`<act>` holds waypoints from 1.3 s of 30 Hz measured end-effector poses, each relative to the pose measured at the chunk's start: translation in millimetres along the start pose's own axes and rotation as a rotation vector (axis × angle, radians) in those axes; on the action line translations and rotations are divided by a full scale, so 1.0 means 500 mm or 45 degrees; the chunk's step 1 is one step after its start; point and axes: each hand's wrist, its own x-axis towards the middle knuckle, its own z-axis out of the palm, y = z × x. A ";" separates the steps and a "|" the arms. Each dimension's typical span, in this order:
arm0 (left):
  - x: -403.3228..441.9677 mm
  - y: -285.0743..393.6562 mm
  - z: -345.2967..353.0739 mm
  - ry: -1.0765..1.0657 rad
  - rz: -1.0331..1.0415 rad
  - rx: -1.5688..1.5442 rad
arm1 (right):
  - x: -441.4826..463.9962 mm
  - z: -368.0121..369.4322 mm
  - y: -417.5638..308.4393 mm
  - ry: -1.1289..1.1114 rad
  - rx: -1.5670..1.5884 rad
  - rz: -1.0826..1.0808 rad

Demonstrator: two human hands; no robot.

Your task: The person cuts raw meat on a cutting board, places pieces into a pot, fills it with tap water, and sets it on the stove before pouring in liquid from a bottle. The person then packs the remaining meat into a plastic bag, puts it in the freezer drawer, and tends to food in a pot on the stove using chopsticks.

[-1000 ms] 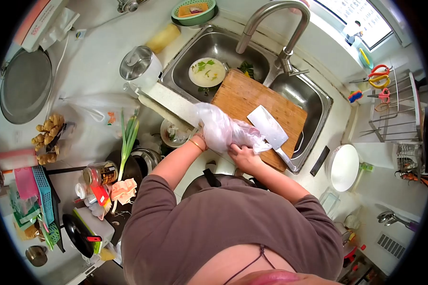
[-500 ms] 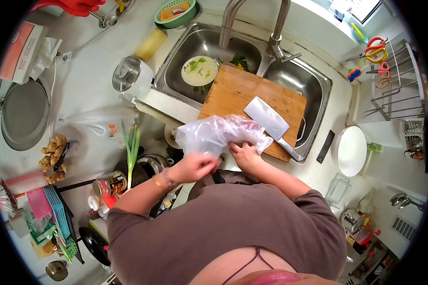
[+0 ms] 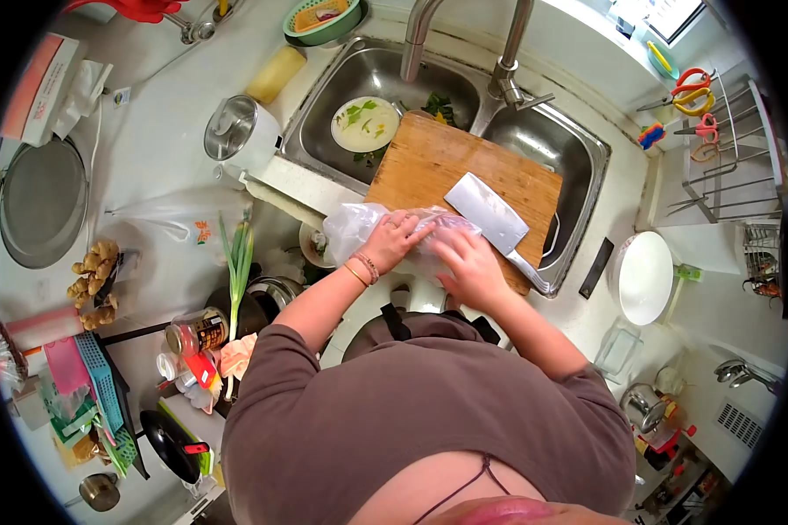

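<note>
A clear plastic bag with something pinkish inside lies at the near edge of the wooden cutting board. My left hand, with bracelets at the wrist, rests on the bag, its fingers apart and pointing right. Beside it, my right hand presses on the bag's right part with spread fingers. A cleaver lies flat on the board just beyond my right hand, its handle pointing toward the lower right. The board spans the double sink.
A bowl of pale liquid with green leaves sits in the left basin. The faucet stands behind. A white bowl is at right; green onions, ginger and a jar are at left.
My left hand has moved from the near side of the bag up onto it. My right hand has shifted up and right onto the bag, which now looks flatter.
</note>
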 end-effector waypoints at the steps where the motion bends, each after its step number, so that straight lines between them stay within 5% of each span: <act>1: -0.001 -0.014 0.009 0.028 0.037 -0.043 | 0.045 -0.021 -0.002 0.085 -0.294 -0.009; 4: 0.010 -0.038 -0.036 -0.096 -0.032 -0.166 | 0.083 0.022 0.078 -0.296 -0.242 0.060; 11: 0.002 -0.023 -0.079 -0.229 -0.412 -0.517 | 0.124 0.001 0.116 -0.444 0.273 0.178; 16: -0.070 0.007 -0.191 0.097 -0.914 -1.314 | 0.169 -0.023 0.118 -0.832 1.976 0.775; 20: -0.180 0.086 -0.203 0.357 -1.177 -1.822 | 0.158 0.042 0.050 -1.082 2.316 0.655; 22: -0.230 0.143 -0.217 0.470 -1.097 -1.623 | 0.135 0.095 0.042 -1.286 3.099 0.985; 25: -0.289 0.237 -0.250 0.549 -1.185 -1.169 | 0.107 0.148 -0.044 -1.383 3.127 1.213; 26: -0.306 0.265 -0.272 0.539 -1.139 -0.726 | 0.089 0.161 -0.087 -1.374 3.137 1.304; 32: -0.501 0.411 -0.225 0.510 -1.595 0.310 | -0.004 0.280 -0.367 -1.149 3.099 1.846; 34: -0.580 0.457 -0.211 0.653 -1.789 0.422 | -0.036 0.320 -0.490 -1.127 3.009 1.806; 37: -0.701 0.531 -0.210 1.252 -2.287 -0.033 | -0.092 0.404 -0.669 -1.168 2.839 1.700; 39: -0.836 0.571 -0.148 1.297 -2.330 -0.150 | -0.144 0.466 -0.776 -1.347 2.685 1.566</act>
